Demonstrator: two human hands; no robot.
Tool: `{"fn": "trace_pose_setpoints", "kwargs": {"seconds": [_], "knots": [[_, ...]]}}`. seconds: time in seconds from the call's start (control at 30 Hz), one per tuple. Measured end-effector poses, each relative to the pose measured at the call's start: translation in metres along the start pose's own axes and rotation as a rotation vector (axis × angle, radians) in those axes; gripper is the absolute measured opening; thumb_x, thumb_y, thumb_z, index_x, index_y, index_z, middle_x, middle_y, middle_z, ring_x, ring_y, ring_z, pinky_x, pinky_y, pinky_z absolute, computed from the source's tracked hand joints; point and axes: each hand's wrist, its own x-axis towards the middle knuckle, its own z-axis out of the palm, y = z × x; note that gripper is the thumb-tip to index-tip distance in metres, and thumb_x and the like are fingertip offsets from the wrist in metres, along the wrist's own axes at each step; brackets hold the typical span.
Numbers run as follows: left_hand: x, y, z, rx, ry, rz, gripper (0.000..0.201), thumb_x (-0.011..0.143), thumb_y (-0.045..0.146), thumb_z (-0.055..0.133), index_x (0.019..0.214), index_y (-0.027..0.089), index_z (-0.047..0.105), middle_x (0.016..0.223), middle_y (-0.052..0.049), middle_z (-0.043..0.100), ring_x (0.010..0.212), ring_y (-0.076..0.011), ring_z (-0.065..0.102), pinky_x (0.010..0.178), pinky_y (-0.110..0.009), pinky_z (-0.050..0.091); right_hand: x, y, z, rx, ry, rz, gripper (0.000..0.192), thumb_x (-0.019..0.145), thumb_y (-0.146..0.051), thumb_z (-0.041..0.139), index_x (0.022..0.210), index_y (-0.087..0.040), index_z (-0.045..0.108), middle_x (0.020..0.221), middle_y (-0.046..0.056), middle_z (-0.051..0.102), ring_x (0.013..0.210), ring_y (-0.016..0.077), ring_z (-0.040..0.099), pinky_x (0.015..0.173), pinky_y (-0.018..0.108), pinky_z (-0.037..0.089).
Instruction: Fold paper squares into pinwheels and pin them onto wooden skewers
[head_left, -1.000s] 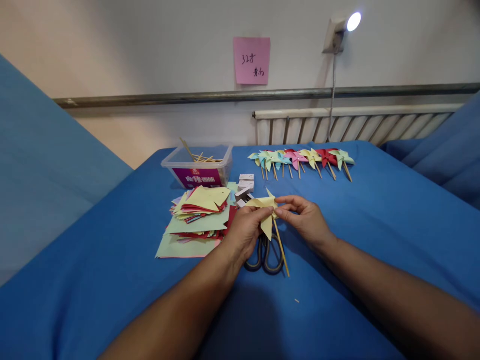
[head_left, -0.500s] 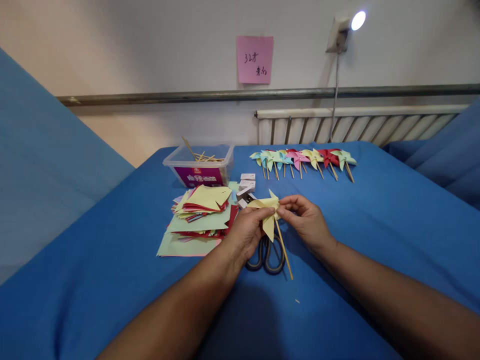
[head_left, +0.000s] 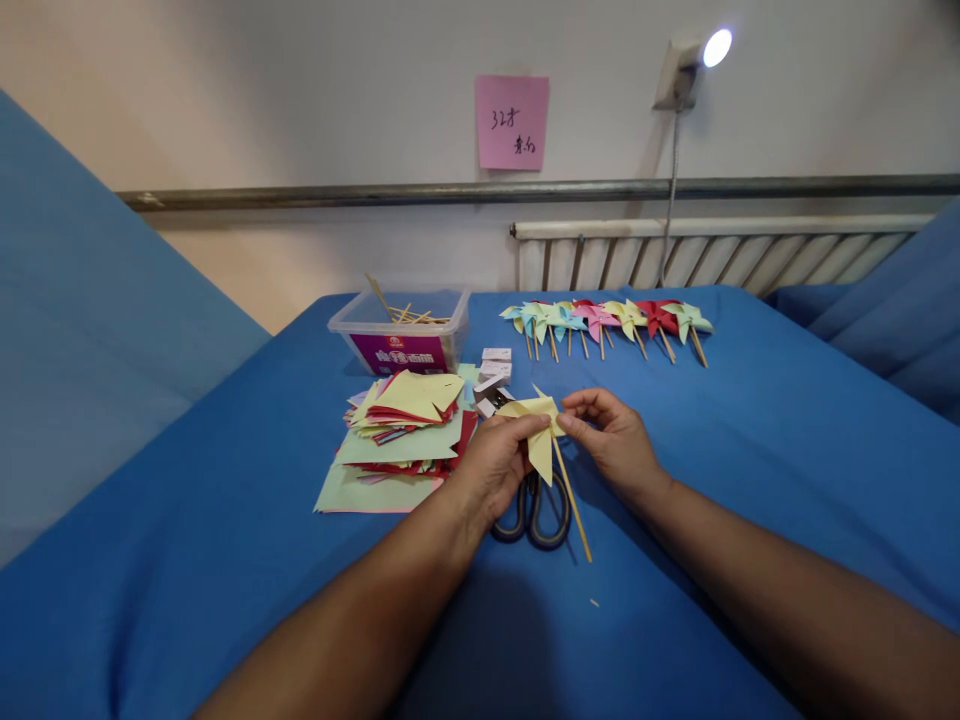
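Between my hands is a pale yellow paper pinwheel [head_left: 541, 455] on a thin wooden stick [head_left: 574, 507] that slants down to the right. My left hand [head_left: 499, 457] pinches the pinwheel near its centre, thumb on top. From the other side, my right hand [head_left: 609, 437] has its thumb and fingertips closed on the pinwheel's right edge. Underneath lie scissors [head_left: 550, 540] with dark handles, their blades hidden by my left hand and the paper. A small opened box [head_left: 491, 396] with dark contents sits just behind the left hand.
Left of my hands is a stack of coloured paper [head_left: 394, 440]. Behind it stands a clear plastic tub [head_left: 401, 330] of wooden sticks. Small white boxes [head_left: 495, 372] lie beside it. Several finished pinwheels [head_left: 600, 320] line the back right of the blue cloth [head_left: 675, 640].
The pinwheel has turned slightly in my fingers, and the stick's lower end has swung a little to the right. Both hands stay nearly in place.
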Motion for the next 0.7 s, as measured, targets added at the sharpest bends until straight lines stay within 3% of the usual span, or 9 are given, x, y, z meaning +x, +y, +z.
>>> {"fn": "trace_pose_setpoints", "kwargs": {"seconds": [0.43,0.7], "knots": [[-0.0028,0.0016,-0.0007,0.091,-0.106,0.037,0.026,0.063,0.013,0.076,0.087,0.009,0.069,0.079,-0.007,0.069,0.068,-0.0138,0.062,0.067,-0.026,0.048,0.0005,0.0007,-0.0012,0.051,0.04,0.013,0.02,0.072,-0.033,0.074,0.085,-0.021,0.065,0.08,0.0,0.063,0.075,0.0146,0.057,0.075,0.031,0.046],[-0.0052,0.0032,0.0024,0.078,-0.02,0.081,0.022,0.06,0.01,0.077,0.078,0.012,0.064,0.071,-0.001,0.063,0.063,-0.011,0.058,0.064,-0.024,0.046,-0.0005,-0.005,-0.002,0.036,0.008,-0.015,0.016,0.073,-0.033,0.073,0.081,-0.021,0.066,0.079,0.0,0.064,0.075,0.0147,0.057,0.075,0.03,0.046]]}}
